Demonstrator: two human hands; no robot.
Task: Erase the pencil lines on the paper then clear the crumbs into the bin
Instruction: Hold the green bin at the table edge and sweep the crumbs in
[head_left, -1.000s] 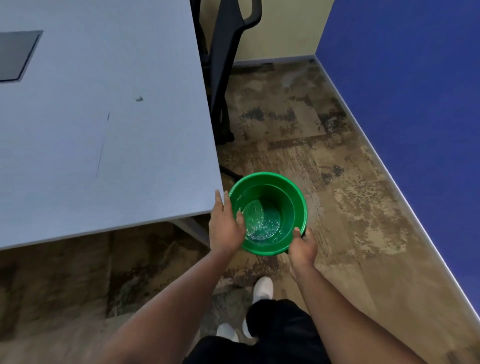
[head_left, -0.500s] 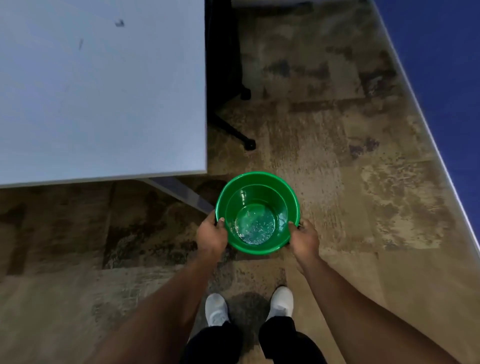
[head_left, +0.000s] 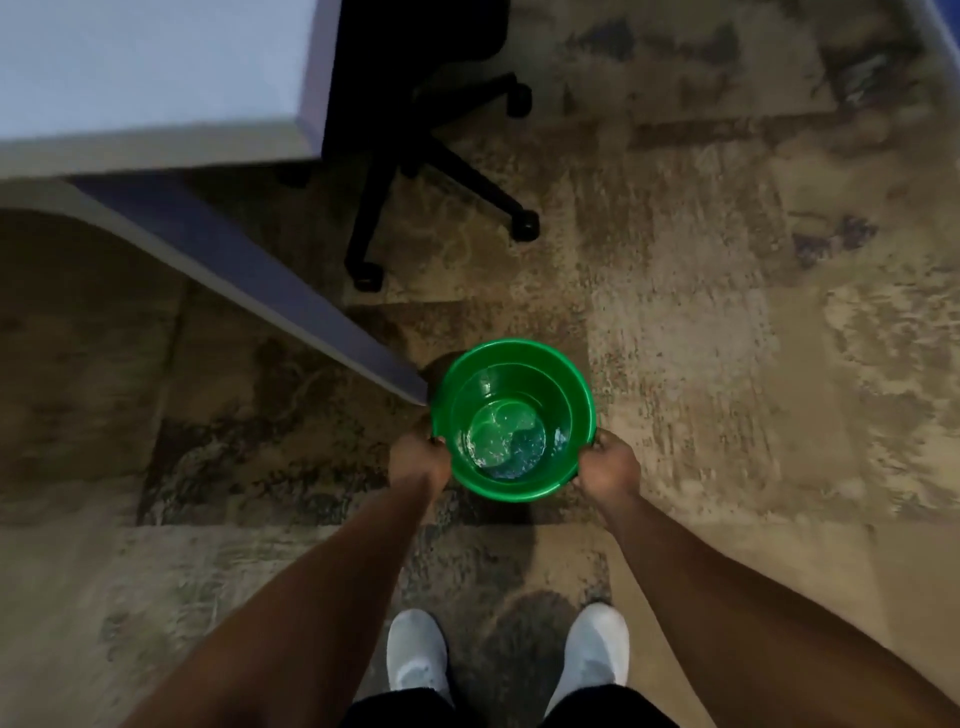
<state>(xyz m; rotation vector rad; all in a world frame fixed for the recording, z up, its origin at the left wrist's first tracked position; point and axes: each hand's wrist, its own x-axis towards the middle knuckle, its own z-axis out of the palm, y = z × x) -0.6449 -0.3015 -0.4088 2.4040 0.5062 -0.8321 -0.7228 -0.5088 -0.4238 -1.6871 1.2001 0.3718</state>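
- While I look straight down from the head camera, the pale grey table (head_left: 145, 62) fills the upper left corner, its near edge blurred; I see only its bare top.
- Below that corner, the table's grey leg panel (head_left: 249, 280) slants down to the right across the floor, and its lower end sits just beside the bin's left rim.
- Under everything I see mottled carpet tiles (head_left: 701, 322) in tan and dark brown patches, with tile seams showing and a darker tile under the bin.
- My left hand (head_left: 418, 460) grips the left side of the bin's rim, fingers curled round the edge.
- Between both hands I hold the green plastic bin (head_left: 569, 400), round and upright, mouth facing the camera, well in front of my feet; I cannot tell whether it touches the carpet.
- Inside it, the bottom shows pale glinting specks, too small for me to identify.
- Up behind the bin, the black office chair base (head_left: 441, 171) spreads its spokes and castors on the carpet, just right of the table corner.
- My right hand (head_left: 608, 470) grips the right side of the rim, fingers wrapped under it.
- At the bottom edge, my two white shoes (head_left: 415, 654) stand apart on the carpet, dark trousers above them.
- Far upper right, a sliver of blue wall (head_left: 948, 21) meets the floor.
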